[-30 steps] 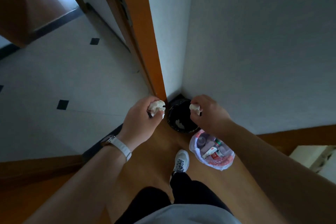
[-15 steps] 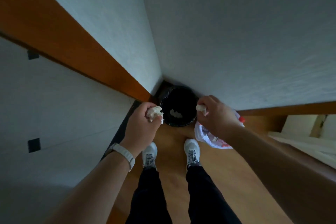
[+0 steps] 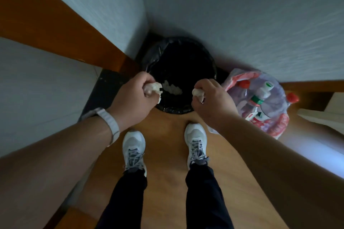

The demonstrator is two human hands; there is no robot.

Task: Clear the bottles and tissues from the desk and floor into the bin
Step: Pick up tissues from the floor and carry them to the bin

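A round bin (image 3: 208,57) lined with a black bag stands on the floor in the wall corner, with a crumpled tissue (image 3: 172,88) lying inside it. My left hand (image 3: 133,102) hovers over the bin's left rim, shut on a crumpled white tissue (image 3: 154,87). My right hand (image 3: 214,102) is over the right rim, shut on another white tissue (image 3: 198,93). Both tissues stick out of the fists toward the bin's opening.
A clear plastic bag (image 3: 260,102) full of bottles with red and green caps sits on the wooden floor right of the bin, against the wall. My two white shoes (image 3: 195,141) stand just before the bin. A wooden door frame (image 3: 55,24) runs along the left.
The view has tilted down and closed in on the bin. Both hands, each holding its tissue, have come over the bin's rim. My feet now stand side by side.
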